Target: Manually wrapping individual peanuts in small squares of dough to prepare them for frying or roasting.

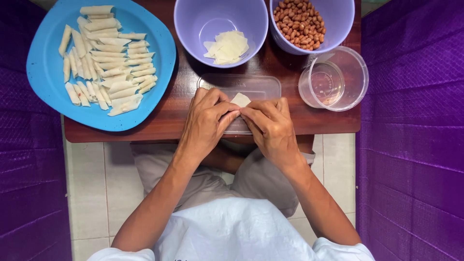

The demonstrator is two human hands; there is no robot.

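While both of your hands meet over the clear plastic lid (251,87) at the near edge of the wooden table (309,123), note the items as follows. Left hand (207,121): fingers bent, pinching the near side of a pale wrapper (240,99). Right hand (270,126): likewise clenched on the same wrapper, fingertips touching those of the left. Wrapper: small, cream, only its far corner showing past your fingers; whether filling sits inside is hidden. To roll it well, as a judgement, keep both thumbs pressing evenly, hold the fold tight and straight, and let the lid bear the piece flat. Far left: blue plate (48,72), carrying many finished rolls (108,58) in loose rows. Far centre: lilac bowl (193,29) with a small stack of spare wrappers (227,47). Far right: second lilac bowl (338,24), holding peanuts (299,21). Right, near that bowl: clear round container (355,79) with a smaller clear cup (323,84) inside it. Purple cloth (415,145) hangs on either side.
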